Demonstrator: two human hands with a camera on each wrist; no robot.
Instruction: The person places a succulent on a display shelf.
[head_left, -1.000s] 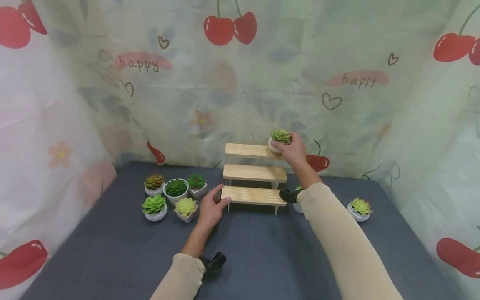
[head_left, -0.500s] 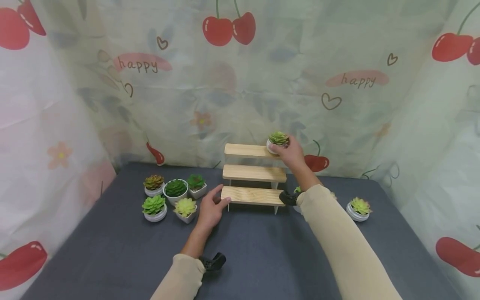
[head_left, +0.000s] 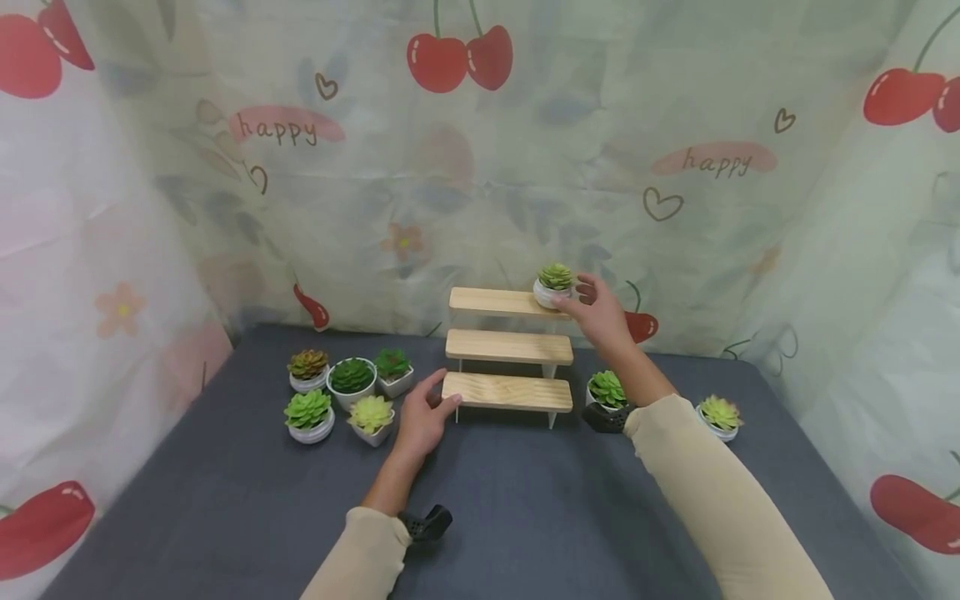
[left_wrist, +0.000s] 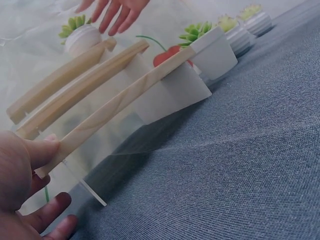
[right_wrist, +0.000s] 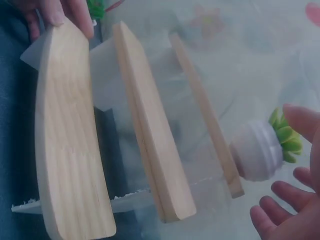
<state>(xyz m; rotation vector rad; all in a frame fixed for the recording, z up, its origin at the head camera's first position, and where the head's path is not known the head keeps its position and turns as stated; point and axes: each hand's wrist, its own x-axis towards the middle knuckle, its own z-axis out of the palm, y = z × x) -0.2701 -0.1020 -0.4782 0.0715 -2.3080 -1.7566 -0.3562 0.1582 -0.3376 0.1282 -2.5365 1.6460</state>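
Note:
A three-tier wooden display stand [head_left: 507, 390] stands at the middle of the table's back. At the right end of its top tier sits a green succulent [head_left: 555, 277] in a round white pot [right_wrist: 257, 150]. My right hand [head_left: 602, 321] is just to the right of that pot, fingers spread, and a gap shows between them in the right wrist view. My left hand [head_left: 422, 423] pinches the left end of the lowest tier. Its thumb [left_wrist: 45, 150] lies on the wood and a finger is underneath.
Several potted succulents [head_left: 352, 377] are grouped on the dark cloth [head_left: 510, 517] left of the stand. To its right are another green succulent [head_left: 606, 389], partly behind my right wrist, and a yellow-green one [head_left: 720, 413]. A printed curtain [head_left: 480, 183] hangs behind.
My right hand has set the potted succulent down on the top tier, let go of it and drawn off to the right. The left hand stays where it was.

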